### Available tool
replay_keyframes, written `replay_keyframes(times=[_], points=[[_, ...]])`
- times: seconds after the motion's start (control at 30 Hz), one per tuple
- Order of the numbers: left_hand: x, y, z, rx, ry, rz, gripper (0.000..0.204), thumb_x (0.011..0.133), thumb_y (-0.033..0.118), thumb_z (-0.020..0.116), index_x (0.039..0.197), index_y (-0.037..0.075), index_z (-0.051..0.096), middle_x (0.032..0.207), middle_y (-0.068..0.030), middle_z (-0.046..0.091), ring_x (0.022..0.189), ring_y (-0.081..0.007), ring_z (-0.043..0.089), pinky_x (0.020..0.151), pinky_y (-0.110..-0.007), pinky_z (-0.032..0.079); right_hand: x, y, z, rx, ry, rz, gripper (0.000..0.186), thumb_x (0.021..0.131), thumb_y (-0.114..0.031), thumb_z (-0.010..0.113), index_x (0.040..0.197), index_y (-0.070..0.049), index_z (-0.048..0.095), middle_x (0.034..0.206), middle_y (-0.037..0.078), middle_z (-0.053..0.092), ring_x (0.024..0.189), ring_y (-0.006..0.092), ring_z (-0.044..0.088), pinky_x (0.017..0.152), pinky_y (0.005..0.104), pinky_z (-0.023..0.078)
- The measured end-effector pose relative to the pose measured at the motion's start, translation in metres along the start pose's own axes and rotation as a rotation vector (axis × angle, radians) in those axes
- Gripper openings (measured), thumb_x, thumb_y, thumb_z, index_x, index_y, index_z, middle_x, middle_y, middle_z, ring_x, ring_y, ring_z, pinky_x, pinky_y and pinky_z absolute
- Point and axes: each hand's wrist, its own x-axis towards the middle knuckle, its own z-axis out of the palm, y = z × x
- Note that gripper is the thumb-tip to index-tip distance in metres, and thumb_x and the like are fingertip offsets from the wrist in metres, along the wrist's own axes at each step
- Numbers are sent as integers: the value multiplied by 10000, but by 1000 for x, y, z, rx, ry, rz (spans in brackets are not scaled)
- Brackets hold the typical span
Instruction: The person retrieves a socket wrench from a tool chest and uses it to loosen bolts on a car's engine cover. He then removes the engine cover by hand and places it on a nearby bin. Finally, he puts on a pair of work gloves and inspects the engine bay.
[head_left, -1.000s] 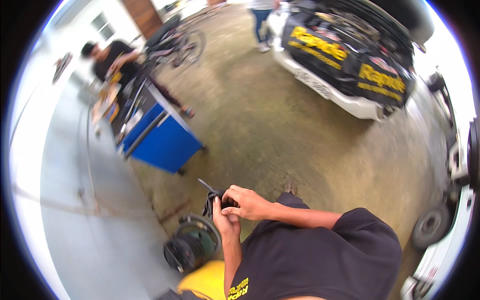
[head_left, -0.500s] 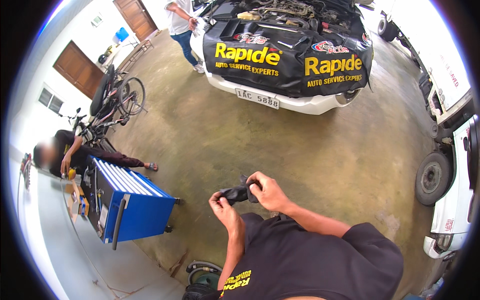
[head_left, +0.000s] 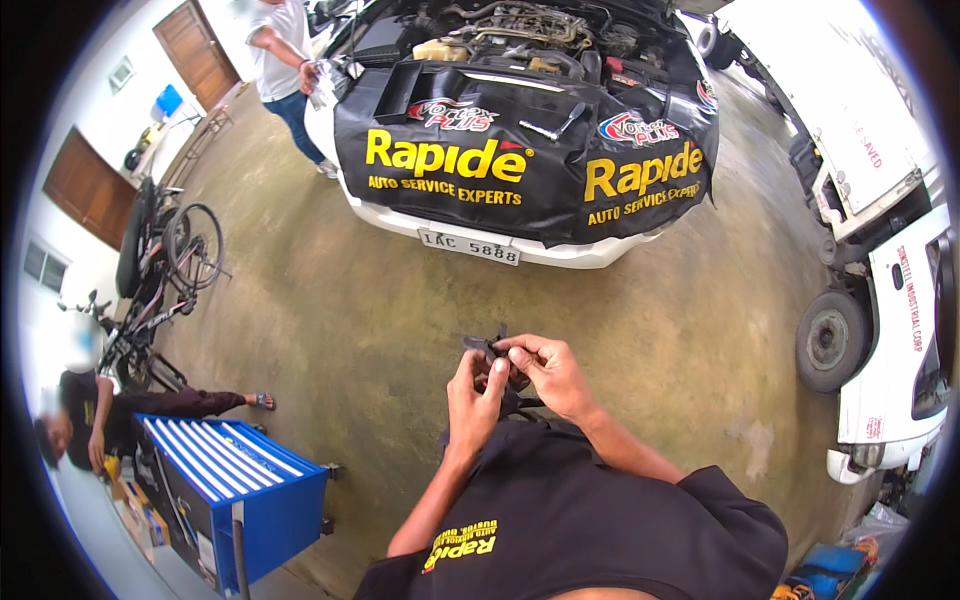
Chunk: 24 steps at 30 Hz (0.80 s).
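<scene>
A crumpled black glove (head_left: pixel 484 345) is bunched up between my two hands, in front of my chest. My left hand (head_left: pixel 474 402) pinches it from the left, thumb pointing up. From the right, my right hand (head_left: pixel 552 374) closes on it with thumb and fingers. The two hands nearly touch, and they hide much of the glove. Beyond them stands a white car (head_left: pixel 490 247) with its hood up and engine (head_left: pixel 535 35) exposed. A black fender cover (head_left: pixel 450 165) drapes over its front, and a silver ratchet (head_left: pixel 570 121) lies on it.
A blue tool cart (head_left: pixel 285 510) stands at the lower left, with a seated person (head_left: pixel 85 405) beside it. Another person in a white shirt (head_left: pixel 280 50) stands by the car's left side. Bicycles (head_left: pixel 190 250) lean along the left wall. At right is a white truck (head_left: pixel 890 330).
My hands have drawn together and the glove, stretched between them before, is now bunched up. The view has shifted, bringing the ratchet into sight. The seated person's hand has moved.
</scene>
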Motion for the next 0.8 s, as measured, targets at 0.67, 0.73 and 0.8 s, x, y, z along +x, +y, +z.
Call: replay_keyframes(times=[0.67, 0.73, 0.8], points=[[225, 65, 172, -4, -772, -52, 204, 1043, 150, 605, 1144, -27, 607, 993, -55, 672, 878, -79, 600, 743, -271, 526, 84, -90, -163, -75, 594, -246, 87, 987, 10, 656, 1069, 29, 680, 981, 32, 647, 859, 84, 655, 734, 227, 530], [234, 56, 210, -25, -752, -21, 186, 1034, 115, 591, 1128, -46, 591, 1005, -95, 690, 835, -112, 644, 704, -304, 550, 85, -102, -196, -156, 616, -230, 95, 981, 17, 660, 1068, 36, 693, 980, 31, 645, 861, 82, 651, 739, 223, 529], [239, 52, 254, -29, -714, -1, 173, 1039, 100, 573, 1122, -51, 580, 970, -86, 679, 841, -105, 646, 699, -310, 556, 85, -121, -230, -251, 660, -215, 109, 949, 39, 670, 1045, 30, 722, 934, 56, 650, 834, 121, 662, 717, 256, 528]])
